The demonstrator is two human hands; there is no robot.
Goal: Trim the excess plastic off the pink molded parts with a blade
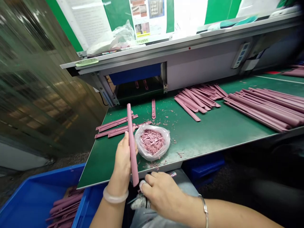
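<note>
My left hand [123,153] is closed round a long pink plastic strip [132,145], held upright at a slight tilt over the table's front edge. Close to the strip's lower end is my right hand [159,190], its fingers curled. A small coloured end [173,174] sticks out past its knuckles, but the rest of what it grips is hidden. Just right of the strip stands a clear plastic bag [167,136], rolled open and full of pink shavings [153,141]. Several more pink strips [116,123] lie behind my left hand, hollow side up.
Pink strips form a loose pile [197,98] and a larger stack [266,106] on the green table [190,139]. A short pink piece [153,108] lies behind the bag among scraps. A blue bin [30,193] with strips is at lower left. A metal shelf [147,47] spans the back.
</note>
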